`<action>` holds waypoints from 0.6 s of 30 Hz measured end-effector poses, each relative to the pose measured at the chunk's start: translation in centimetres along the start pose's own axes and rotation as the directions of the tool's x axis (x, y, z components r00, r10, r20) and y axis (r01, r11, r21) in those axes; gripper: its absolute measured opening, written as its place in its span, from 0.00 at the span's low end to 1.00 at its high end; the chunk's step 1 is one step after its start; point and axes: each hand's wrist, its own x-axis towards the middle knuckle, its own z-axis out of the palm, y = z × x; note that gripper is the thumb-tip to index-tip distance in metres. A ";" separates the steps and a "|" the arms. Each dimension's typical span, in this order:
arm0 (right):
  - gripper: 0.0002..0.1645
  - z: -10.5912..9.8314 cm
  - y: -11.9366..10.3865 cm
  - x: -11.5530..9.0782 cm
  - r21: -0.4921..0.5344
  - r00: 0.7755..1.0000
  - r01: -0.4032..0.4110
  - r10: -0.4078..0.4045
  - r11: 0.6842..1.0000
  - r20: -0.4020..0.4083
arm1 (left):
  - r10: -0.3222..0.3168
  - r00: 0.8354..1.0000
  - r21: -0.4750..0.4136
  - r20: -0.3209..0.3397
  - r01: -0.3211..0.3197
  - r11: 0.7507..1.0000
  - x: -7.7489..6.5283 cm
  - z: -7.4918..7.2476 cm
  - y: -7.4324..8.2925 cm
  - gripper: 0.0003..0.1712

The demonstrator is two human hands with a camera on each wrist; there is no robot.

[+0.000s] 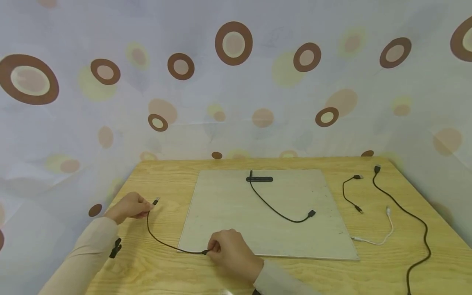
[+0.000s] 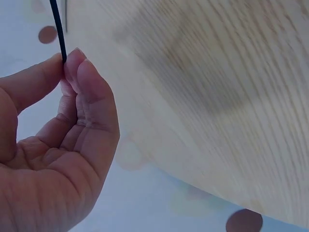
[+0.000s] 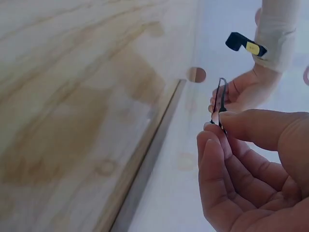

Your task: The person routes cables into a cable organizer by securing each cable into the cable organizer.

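A short black USB cable (image 1: 191,252) hangs in a loose curve between both hands in the head view. At the left, my left hand (image 1: 130,206) pinches it just behind its metal-tipped plug (image 1: 156,201). Thumb and fingertips of the left hand (image 2: 72,140) meet on the thin black cord (image 2: 57,29) in the left wrist view. My right hand (image 1: 233,252), over the near left part of the pale board (image 1: 221,213), pinches the other end by its black connector (image 1: 205,252). In the right wrist view the right hand's (image 3: 251,169) fingers partly hide that connector.
On the board lie a black strip (image 1: 263,179) and another black cable (image 1: 273,207). To its right are a short black cable (image 1: 344,192), a white cable (image 1: 390,229) and a long black cable (image 1: 405,211). A patterned wall covering (image 1: 236,90) rises behind the wooden table (image 1: 169,176).
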 end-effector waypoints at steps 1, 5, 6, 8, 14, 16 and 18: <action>0.05 -0.4 0.2 -0.2 0.019 1.000 -0.008 0.009 1.000 -0.008 | 0.007 1.000 0.000 0.004 -0.007 1.000 0.0 0.2 0.4 0.14; 0.05 -1.7 1.1 -1.1 0.080 0.999 -0.033 0.036 0.996 -0.030 | 0.039 0.999 0.005 0.015 -0.039 0.999 0.0 1.4 2.3 0.13; 0.05 -2.1 1.3 -1.2 0.090 0.999 -0.037 0.040 0.995 -0.034 | 0.050 0.999 0.007 0.017 -0.050 0.999 0.0 1.7 2.7 0.13; 0.04 -2.7 1.7 -1.5 0.104 0.998 -0.042 0.047 0.994 -0.039 | 0.064 0.998 0.006 0.011 -0.064 0.998 0.0 2.2 3.5 0.13; 0.02 -4.1 2.8 -2.5 0.212 0.994 -0.102 0.109 0.972 -0.021 | 0.075 0.997 -0.046 0.001 -0.075 0.996 0.5 3.9 5.1 0.13; 0.03 -4.6 3.2 -2.9 0.253 0.990 -0.131 0.140 0.959 -0.017 | 0.082 0.997 -0.073 0.001 -0.081 0.994 0.8 4.5 5.5 0.13; 0.04 -5.1 3.6 -3.3 0.284 0.986 -0.151 0.163 0.947 -0.018 | 0.088 0.996 -0.098 -0.003 -0.088 0.991 1.0 5.1 5.8 0.12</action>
